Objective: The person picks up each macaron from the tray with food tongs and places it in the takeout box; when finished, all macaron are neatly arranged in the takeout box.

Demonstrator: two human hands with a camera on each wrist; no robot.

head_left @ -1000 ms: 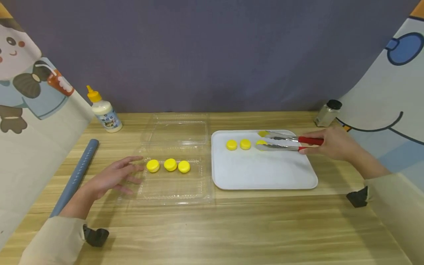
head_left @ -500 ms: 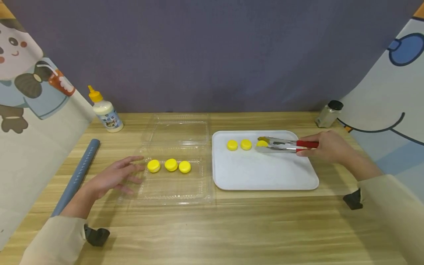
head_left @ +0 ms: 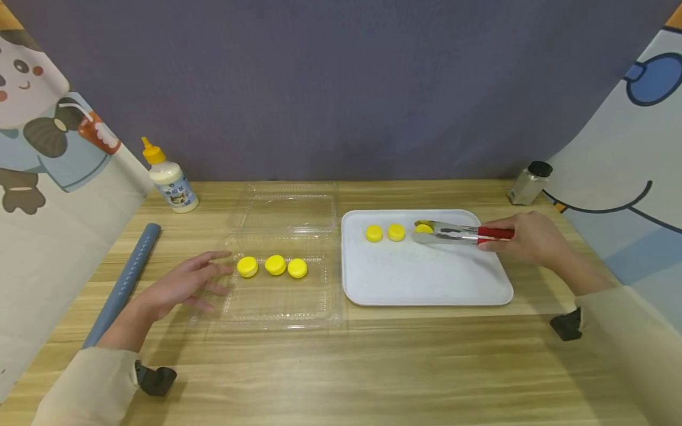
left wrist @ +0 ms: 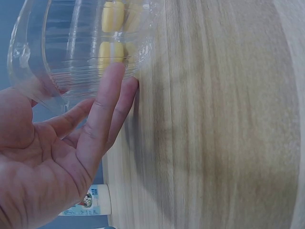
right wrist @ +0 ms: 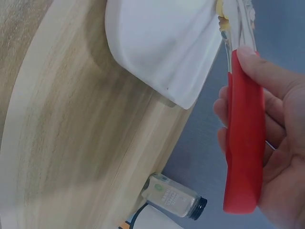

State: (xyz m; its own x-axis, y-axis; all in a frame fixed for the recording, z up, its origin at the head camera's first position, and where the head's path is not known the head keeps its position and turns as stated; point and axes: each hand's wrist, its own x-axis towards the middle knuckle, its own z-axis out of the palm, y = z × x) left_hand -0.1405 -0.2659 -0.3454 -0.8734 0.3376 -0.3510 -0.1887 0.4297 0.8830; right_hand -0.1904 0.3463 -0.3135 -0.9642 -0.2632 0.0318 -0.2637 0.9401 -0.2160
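Observation:
My right hand (head_left: pixel 527 236) grips red-handled metal tongs (head_left: pixel 453 232), thumb on one handle in the right wrist view. The tong tips are around a yellow macaron (head_left: pixel 423 228) at the back of the white tray (head_left: pixel 426 284), partly hiding it. To its left on the tray sit two more yellow macarons, the nearer one (head_left: pixel 396 232) and the farther one (head_left: pixel 374 233). My left hand (head_left: pixel 186 284) is at the left edge of a lidded clear plastic box (head_left: pixel 277 307), fingers extended. Three macarons (head_left: pixel 274 265) stand in a row inside the box; the left wrist view shows pale filling.
A squeeze bottle with a yellow cap (head_left: pixel 173 186) stands at the back left. A grey-blue rod (head_left: pixel 124 281) lies along the left side of the table. A small black-lidded jar (head_left: pixel 530 183) is behind my right hand. A dark curtain closes the back.
The tongs' arms have come together around the third macaron on the tray, and my right hand has shifted slightly left. My left hand stays in place.

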